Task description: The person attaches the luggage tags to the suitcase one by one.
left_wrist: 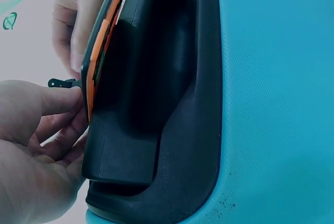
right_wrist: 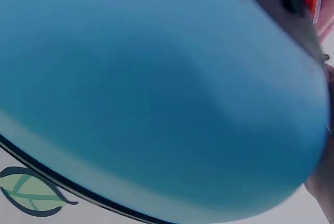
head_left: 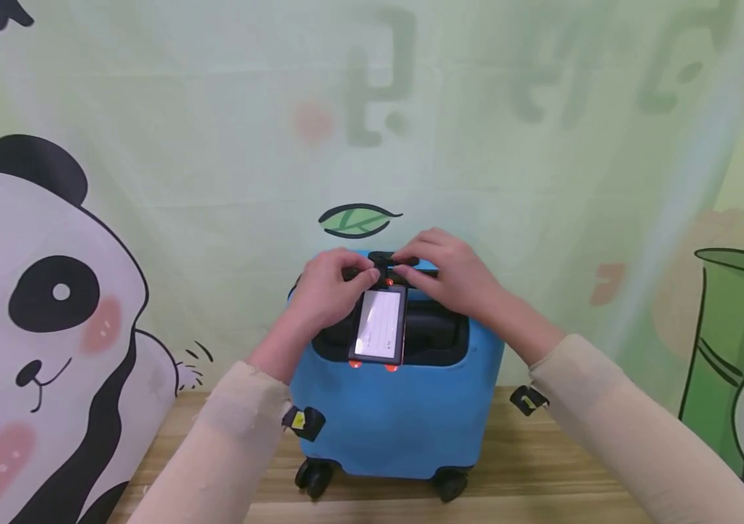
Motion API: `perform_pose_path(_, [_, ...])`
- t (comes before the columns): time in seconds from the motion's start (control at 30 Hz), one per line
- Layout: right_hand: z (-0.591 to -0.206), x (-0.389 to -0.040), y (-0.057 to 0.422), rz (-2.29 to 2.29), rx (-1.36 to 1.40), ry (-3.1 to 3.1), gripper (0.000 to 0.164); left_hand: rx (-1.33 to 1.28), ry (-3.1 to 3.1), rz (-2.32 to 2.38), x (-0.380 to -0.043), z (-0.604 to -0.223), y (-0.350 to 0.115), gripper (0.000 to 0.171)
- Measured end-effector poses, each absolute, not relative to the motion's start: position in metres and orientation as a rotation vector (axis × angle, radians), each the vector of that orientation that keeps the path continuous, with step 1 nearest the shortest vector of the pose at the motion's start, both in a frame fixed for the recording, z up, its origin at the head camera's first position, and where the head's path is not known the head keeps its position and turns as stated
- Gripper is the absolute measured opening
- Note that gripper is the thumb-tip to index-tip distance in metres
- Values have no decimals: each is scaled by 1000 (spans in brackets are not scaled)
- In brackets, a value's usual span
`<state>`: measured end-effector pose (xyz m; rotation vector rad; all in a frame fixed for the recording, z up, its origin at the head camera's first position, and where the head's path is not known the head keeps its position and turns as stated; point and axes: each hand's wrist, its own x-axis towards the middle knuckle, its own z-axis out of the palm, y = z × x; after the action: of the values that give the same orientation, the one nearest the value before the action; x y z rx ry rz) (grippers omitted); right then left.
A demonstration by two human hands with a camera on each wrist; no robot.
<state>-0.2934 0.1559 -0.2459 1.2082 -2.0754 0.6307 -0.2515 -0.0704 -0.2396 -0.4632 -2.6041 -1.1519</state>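
1. Head view: I look down on a blue suitcase (head_left: 392, 422) standing on its black wheels (head_left: 315, 478) on a wood-grain surface (head_left: 549, 466). A luggage tag (head_left: 378, 327) — dark frame, pale card face, orange bits at its edges — hangs against the black handle (head_left: 440, 324), below a short black strap (head_left: 381, 263).
2. Same view: my left grip (head_left: 333, 287), a bare hand, pinches the strap between thumb and fingertips, just above the tag. My right grip (head_left: 450, 273) pinches the strap from the other side, its fingertips close to those of the left. Pale sleeves (head_left: 588, 386) cover both forearms. Behind stands a pale green backdrop (head_left: 542, 196) printed with a panda (head_left: 38, 306) and, just above the suitcase, a leaf (head_left: 355, 220).
3. Left wrist view: I see the tag edge-on, its orange rim facing the handle. The strap's narrow end, with a small hole in it, pokes out past the left thumb; the right fingers curl just beyond, partly behind the tag.
4. Right wrist view: the suitcase's blurred blue shell fills most of it. The tag's orange edge shows at the upper right corner, beside a sliver of skin — whose hand it is, I cannot tell.
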Motion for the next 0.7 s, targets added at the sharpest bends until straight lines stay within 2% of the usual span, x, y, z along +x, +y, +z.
perform_pose_path(0.7, [-238,-283,146,775,1205,-2069,7,-466,-2470,-1159,-250,-244,-59,19])
